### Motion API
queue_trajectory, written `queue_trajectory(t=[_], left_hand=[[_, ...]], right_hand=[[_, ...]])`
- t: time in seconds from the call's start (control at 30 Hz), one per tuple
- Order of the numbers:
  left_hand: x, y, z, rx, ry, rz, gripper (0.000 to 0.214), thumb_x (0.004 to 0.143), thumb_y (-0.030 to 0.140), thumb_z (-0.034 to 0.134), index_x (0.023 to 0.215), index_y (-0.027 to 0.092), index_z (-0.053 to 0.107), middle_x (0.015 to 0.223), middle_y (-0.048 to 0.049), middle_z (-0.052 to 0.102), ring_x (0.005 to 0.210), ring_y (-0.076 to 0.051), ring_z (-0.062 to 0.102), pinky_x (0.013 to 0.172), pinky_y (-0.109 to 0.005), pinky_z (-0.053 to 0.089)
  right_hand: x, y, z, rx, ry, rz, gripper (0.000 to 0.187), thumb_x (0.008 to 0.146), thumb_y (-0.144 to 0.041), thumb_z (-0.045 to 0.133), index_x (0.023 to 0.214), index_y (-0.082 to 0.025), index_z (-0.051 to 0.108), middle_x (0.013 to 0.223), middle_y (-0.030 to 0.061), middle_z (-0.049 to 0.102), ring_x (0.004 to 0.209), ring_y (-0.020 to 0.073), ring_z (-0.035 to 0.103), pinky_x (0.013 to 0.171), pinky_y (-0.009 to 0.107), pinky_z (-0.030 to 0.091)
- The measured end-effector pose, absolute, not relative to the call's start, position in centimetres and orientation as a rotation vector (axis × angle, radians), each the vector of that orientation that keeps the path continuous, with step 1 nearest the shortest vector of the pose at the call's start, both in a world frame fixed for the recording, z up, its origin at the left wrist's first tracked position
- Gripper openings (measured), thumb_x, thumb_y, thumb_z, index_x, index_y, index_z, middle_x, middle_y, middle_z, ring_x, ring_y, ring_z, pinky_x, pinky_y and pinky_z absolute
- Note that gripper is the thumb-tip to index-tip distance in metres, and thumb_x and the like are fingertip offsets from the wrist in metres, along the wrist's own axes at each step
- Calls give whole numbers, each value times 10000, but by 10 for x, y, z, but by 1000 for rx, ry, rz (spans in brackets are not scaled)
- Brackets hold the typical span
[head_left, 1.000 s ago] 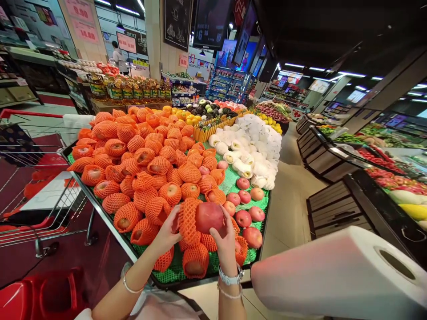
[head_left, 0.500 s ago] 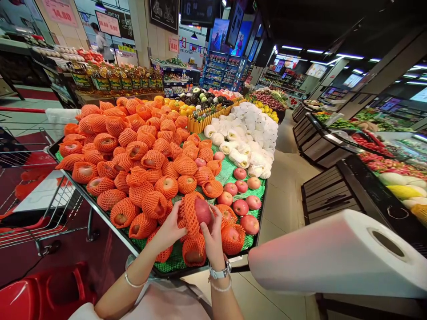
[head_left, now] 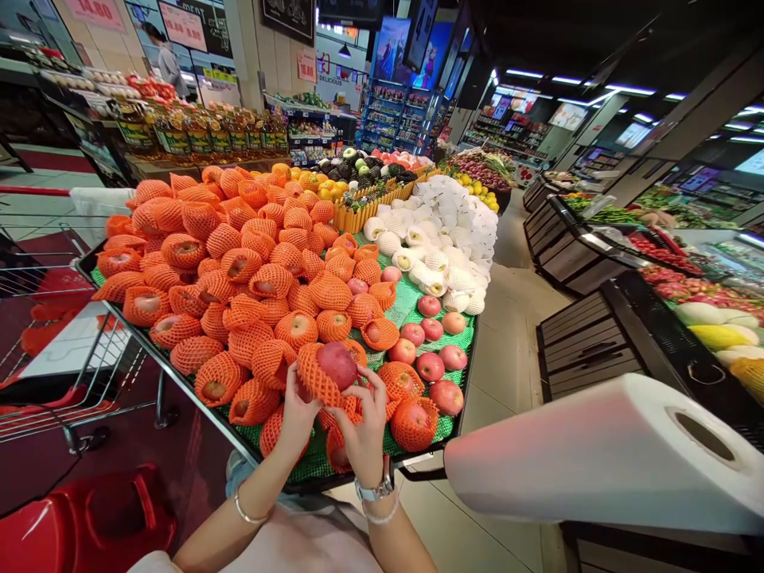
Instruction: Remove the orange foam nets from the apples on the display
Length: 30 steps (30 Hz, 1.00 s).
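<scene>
Both my hands hold one red apple [head_left: 337, 363] that sits half inside an orange foam net sleeve [head_left: 313, 376], just above the near edge of the fruit stand. My left hand [head_left: 298, 407] grips the sleeve from the left and below. My right hand [head_left: 361, 422] has its fingers curled round the lower right of the apple and sleeve; a watch is on that wrist. Under my hands lies a heap of apples in orange nets [head_left: 239, 263] on green matting [head_left: 411, 306]. Several bare red apples [head_left: 430, 366] lie to the right of my hands.
A wire shopping trolley [head_left: 53, 350] and a red basket [head_left: 77, 533] stand at the left. A large white roll of plastic bags [head_left: 597, 461] juts in at the lower right. White-netted fruit [head_left: 454, 239] lies further back. Dark produce stands [head_left: 602, 334] line the aisle; a person [head_left: 164, 56] stands far back left.
My hands have carried the apple and its sleeve down and to the left, closer to me. The view has drifted slightly, and the apple sits a bit deeper in the net.
</scene>
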State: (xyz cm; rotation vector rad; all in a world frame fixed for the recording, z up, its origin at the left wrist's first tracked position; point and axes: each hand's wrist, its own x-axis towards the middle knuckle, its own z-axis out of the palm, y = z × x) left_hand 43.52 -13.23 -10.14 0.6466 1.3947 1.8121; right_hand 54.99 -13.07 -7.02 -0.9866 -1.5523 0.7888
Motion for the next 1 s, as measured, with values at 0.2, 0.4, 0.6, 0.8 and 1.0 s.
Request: queue_trajectory(t=[0.2, 0.4, 0.6, 0.8, 1.0], left_hand=[[434, -130, -112, 578, 1365, 1820, 756, 587, 312, 775, 1259, 238, 436, 1381, -141, 530, 1303, -321, 502, 1093, -458, 403], [433, -128, -120, 621, 1413, 1825, 743, 624, 331, 767, 1289, 254, 445, 1381, -119, 547, 1302, -303, 512, 1100, -453, 396], [433, -133, -133, 622, 1400, 1776, 740, 622, 279, 745, 1294, 242, 437, 1450, -148, 485, 1366, -305, 445, 1134, -442, 355], [441, -139, -143, 541, 1321, 1696, 863, 587, 360, 787, 1349, 226, 406, 1531, -180, 383, 1422, -337, 354, 1129, -456, 364], [441, -140, -131, 468, 1227, 1779, 838, 569, 560, 811, 1300, 303, 494, 1450, -104, 523, 1330, -309, 493, 1005, -404, 504]], right_hand=[[558, -123, -64, -953, -1529, 892, 90, 826, -248, 690, 748, -230, 649, 899, 27, 626, 896, 207, 598, 848, 371, 466], [559, -124, -69, -950, -1471, 991, 77, 884, -257, 599, 820, -219, 621, 845, 16, 658, 834, 183, 603, 799, 327, 463], [555, -113, -84, -989, -1112, 1109, 196, 862, -392, 608, 816, -209, 556, 735, -31, 552, 674, 123, 525, 643, 241, 429], [555, -101, -87, -977, -906, 1002, 178, 884, -391, 569, 961, -243, 508, 828, -34, 522, 755, 116, 538, 728, 247, 458], [567, -106, -93, -898, -1249, 985, 436, 765, -318, 721, 1140, -238, 515, 997, 40, 608, 915, 187, 611, 842, 365, 513]])
